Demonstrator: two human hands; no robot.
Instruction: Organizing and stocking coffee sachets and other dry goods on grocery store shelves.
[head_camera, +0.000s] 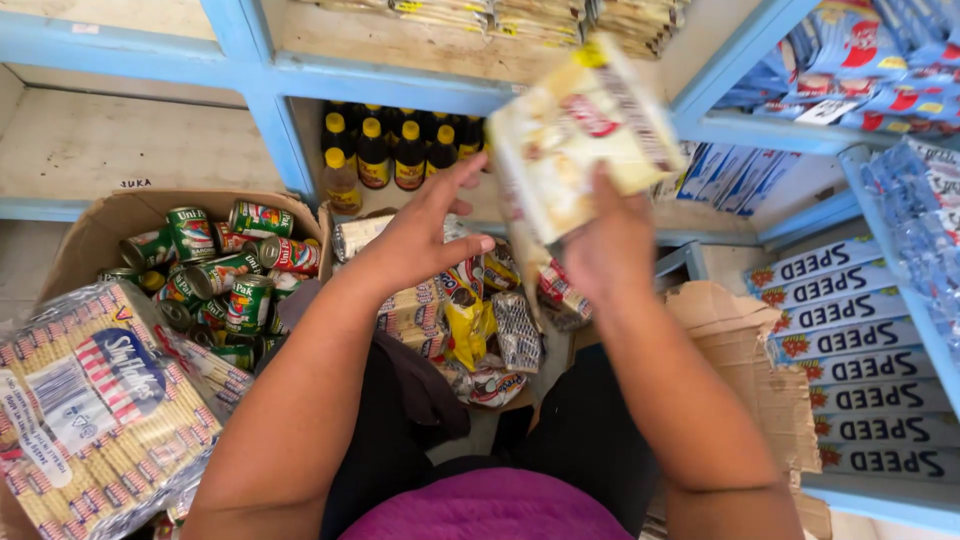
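Two hands — one packet — perhaps eight bottles

The pale cream packet is flat and roughly rectangular, with a yellow corner at its top edge, a red mark near its middle and a dark striped patch (probably a printed code block) toward its right side. It is held up off the floor, tilted so the top leans to the right, in front of the blue shelf edge. Its outline is blurred, so finer print cannot be made out. A thin strip of wrapper seems to trail down from its lower left corner.
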